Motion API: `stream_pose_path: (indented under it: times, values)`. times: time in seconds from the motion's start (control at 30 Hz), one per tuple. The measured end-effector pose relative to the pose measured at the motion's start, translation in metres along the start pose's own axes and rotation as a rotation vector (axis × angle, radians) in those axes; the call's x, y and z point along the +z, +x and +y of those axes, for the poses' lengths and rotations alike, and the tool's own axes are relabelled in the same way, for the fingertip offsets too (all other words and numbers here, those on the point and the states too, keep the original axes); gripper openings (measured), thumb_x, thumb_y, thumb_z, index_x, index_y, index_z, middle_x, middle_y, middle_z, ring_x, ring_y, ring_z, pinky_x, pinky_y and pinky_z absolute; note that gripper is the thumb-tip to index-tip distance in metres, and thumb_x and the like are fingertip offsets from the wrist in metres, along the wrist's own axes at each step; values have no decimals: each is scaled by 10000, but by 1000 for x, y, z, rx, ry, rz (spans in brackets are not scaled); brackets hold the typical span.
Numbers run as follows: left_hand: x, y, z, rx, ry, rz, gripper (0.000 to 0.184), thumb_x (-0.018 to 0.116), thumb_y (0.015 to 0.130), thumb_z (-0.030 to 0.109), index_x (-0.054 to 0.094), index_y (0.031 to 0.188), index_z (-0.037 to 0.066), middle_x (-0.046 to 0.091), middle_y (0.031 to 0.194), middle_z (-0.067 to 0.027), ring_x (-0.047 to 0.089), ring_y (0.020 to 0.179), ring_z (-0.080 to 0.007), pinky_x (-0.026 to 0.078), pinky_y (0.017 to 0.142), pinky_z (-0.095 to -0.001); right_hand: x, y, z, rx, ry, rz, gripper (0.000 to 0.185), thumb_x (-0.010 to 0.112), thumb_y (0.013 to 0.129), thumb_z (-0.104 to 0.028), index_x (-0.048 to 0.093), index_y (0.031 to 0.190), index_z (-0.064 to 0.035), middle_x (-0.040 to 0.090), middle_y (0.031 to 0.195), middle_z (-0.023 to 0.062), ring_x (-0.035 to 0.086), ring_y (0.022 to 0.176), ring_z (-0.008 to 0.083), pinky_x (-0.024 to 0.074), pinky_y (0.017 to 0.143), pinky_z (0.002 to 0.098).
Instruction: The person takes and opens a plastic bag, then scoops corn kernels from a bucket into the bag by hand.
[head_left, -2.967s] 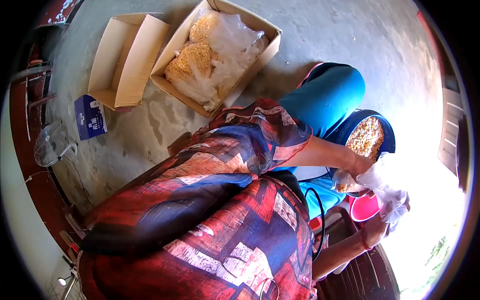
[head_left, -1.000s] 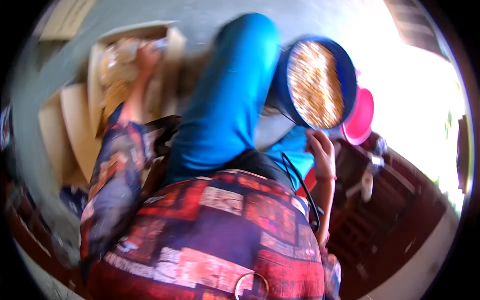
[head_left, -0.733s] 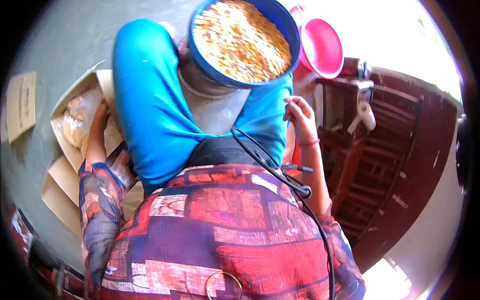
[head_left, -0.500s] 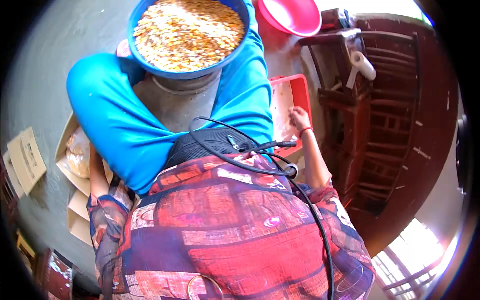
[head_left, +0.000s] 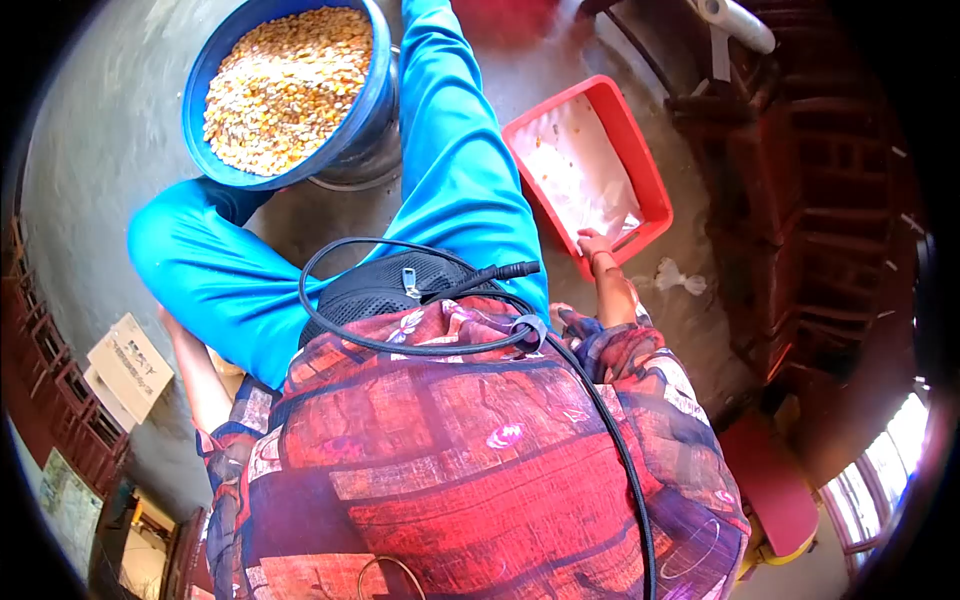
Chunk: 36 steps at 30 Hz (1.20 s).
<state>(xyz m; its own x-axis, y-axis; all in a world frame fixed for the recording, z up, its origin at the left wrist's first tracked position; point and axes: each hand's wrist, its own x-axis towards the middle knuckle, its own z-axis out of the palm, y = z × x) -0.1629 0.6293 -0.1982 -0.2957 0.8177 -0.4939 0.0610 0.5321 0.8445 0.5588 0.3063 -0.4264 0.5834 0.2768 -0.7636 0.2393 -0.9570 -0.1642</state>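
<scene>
My right hand (head_left: pixel 594 245) is at the near wall of a red plastic tray (head_left: pixel 645 165), its fingers closed over the rim. Inside, the tray has a pale bottom with a few small bits and some clear plastic film. On the other side, my left hand (head_left: pixel 172 322) is down beside my bent left knee, mostly behind the blue trouser leg. Its fingers are hidden. A blue tub (head_left: pixel 375 95) full of yellow and orange maize kernels (head_left: pixel 285 90) stands between my legs, upon a round metal base.
A flattened cardboard box (head_left: pixel 130 365) lies on the grey floor at left. Dark wooden furniture (head_left: pixel 820 200) stands at right, with a white roll (head_left: pixel 740 25) on it. Clear plastic (head_left: pixel 680 277) lies near the tray. A black cable (head_left: pixel 600 390) crosses my lap.
The view has turned, so the tub appears further left. The red tray now sits further out from my leg and at an angle. My right hand has gone from over the tray to its near rim.
</scene>
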Motion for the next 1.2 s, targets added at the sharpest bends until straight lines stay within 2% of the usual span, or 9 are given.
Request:
stream_pose_path:
  times: [0.1, 0.17, 0.23, 0.37, 0.63, 0.83, 0.9, 1.0, 1.2]
  values:
    - [25, -9, 39, 112, 20, 70, 359, 380, 898, 221, 451, 1196, 32, 556, 1062, -134, 561, 936, -238, 475, 783, -396, -1, -27, -26, 164, 245, -194, 328, 537, 682, -171, 657, 983, -222, 491, 1188, 206, 510, 1064, 299, 399, 929, 342]
    - [53, -21, 69, 202, 37, 190, 323, 384, 900, 139, 450, 1188, 8, 557, 1052, -155, 578, 908, -244, 507, 765, -380, 20, -11, -14, 148, 26, 20, 315, 522, 699, -171, 656, 978, -229, 500, 1180, 197, 527, 1035, 303, 415, 905, 354]
    - [71, -27, 89, 200, -7, 197, 323, 419, 872, 51, 451, 1189, -3, 553, 1065, -157, 571, 928, -253, 511, 769, -369, 25, -9, -10, 71, 5, 140, 299, 521, 699, -174, 651, 966, -144, 603, 979, 191, 582, 919, 294, 446, 826, 357]
    - [84, -19, 109, 348, -7, 164, 324, 462, 855, 32, 476, 1177, 3, 556, 1077, -131, 565, 938, -218, 491, 812, -334, 17, 6, -22, 118, 26, -208, 314, 531, 702, -195, 615, 891, 40, 631, 847, 198, 616, 792, 282, 459, 716, 356]
    - [87, -15, 120, 583, 57, 57, 311, 466, 845, -35, 504, 1152, -5, 562, 1084, -108, 548, 969, -162, 444, 875, -266, 5, -8, -49, -79, 549, 289, 264, 726, 625, -172, 650, 809, 0, 641, 736, 93, 599, 667, 157, 485, 636, 280]
    - [125, -40, 130, 753, 241, 28, 275, 460, 862, -16, 531, 1127, -9, 577, 1069, -108, 550, 971, -155, 440, 872, -256, -47, -23, -57, -60, 1051, 195, 230, 609, 727, -42, 575, 951, -2, 577, 676, 28, 522, 524, 114, 425, 454, 243]
    - [129, -52, 135, 772, 403, 75, 257, 462, 865, -9, 556, 1105, -8, 590, 1055, -99, 561, 958, -148, 443, 861, -253, -62, -16, -43, -128, 1085, -100, 195, 598, 757, -67, 583, 947, -26, 562, 667, 1, 507, 522, 96, 416, 447, 241]
    - [121, -51, 136, 811, 399, 67, 251, 468, 866, -2, 567, 1096, -2, 601, 1037, -91, 573, 934, -146, 449, 848, -252, -103, -58, -74, -354, 1488, 239, 102, 602, 792, -110, 588, 889, -81, 574, 709, -18, 511, 571, 81, 400, 473, 217]
    - [135, -59, 136, 810, 332, 77, 243, 470, 863, -5, 578, 1081, 2, 604, 1026, -87, 576, 904, -137, 464, 810, -248, -171, -57, -90, -534, 1356, 509, 236, 560, 765, 28, 531, 997, -8, 579, 869, 44, 545, 720, 114, 456, 634, 230]
